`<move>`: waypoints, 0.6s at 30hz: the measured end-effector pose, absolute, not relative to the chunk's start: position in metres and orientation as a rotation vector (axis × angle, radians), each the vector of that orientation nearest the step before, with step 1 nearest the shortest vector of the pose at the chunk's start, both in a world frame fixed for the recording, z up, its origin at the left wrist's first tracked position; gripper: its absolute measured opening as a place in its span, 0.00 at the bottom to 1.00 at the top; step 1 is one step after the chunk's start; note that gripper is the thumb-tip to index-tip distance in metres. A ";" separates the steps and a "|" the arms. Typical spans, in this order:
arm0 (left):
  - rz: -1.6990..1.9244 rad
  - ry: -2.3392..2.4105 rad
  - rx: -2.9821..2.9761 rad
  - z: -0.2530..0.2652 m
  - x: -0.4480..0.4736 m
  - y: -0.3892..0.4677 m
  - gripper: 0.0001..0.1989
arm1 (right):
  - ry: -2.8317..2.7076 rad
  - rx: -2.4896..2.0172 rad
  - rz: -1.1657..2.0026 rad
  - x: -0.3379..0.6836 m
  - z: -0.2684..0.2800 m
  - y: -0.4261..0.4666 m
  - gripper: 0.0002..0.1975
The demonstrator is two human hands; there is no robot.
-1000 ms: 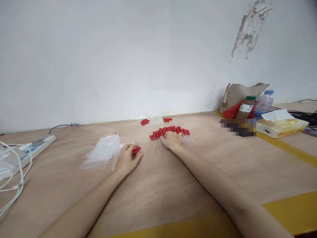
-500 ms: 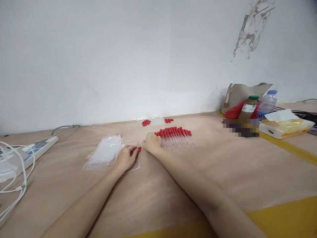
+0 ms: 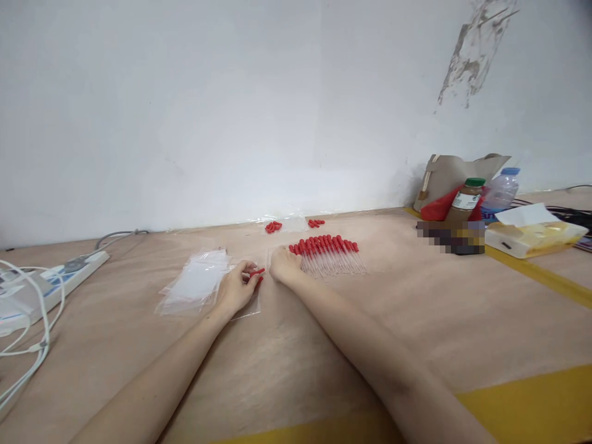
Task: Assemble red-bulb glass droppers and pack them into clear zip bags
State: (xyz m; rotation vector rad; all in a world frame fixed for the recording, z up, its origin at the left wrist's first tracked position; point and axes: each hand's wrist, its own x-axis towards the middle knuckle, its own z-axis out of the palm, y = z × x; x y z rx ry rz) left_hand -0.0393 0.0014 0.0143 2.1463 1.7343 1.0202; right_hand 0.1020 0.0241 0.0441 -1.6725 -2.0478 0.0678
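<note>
My left hand (image 3: pixel 239 287) is closed with fingertips and thumb around a small red rubber bulb (image 3: pixel 257 271). A second bit of red shows just under it, by the thumb. Beneath this hand lies a clear plastic bag (image 3: pixel 250 308). My right hand (image 3: pixel 283 265) is closed close by, its fingertips turned away and hidden. A thin clear edge shows at its left side, too faint to name, so what it holds cannot be made out. Touching or just beside its right side runs a row of clear droppers with red bulbs (image 3: pixel 328 250), bulbs pointing toward the wall.
Loose red bulbs (image 3: pixel 274 227) lie in two small groups near the wall. A stack of clear bags (image 3: pixel 198 277) is at left, beyond it a power strip (image 3: pixel 87 271) with white cables. At right stand a bottle (image 3: pixel 466 200), a beige bag (image 3: pixel 456 169) and a tissue pack (image 3: pixel 531 237).
The red bulb in my left fingers has tilted up and shows more, with the second red bit now visible below it. My right hand has barely shifted.
</note>
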 end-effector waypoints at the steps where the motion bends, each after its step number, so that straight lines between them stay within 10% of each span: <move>1: 1.067 1.732 2.124 0.016 -0.040 0.002 0.11 | -2.032 -1.698 0.062 0.110 0.046 0.019 0.12; 18: 0.932 1.066 2.149 0.010 0.026 -0.063 0.08 | -2.110 -1.082 -0.050 0.237 -0.001 -0.070 0.12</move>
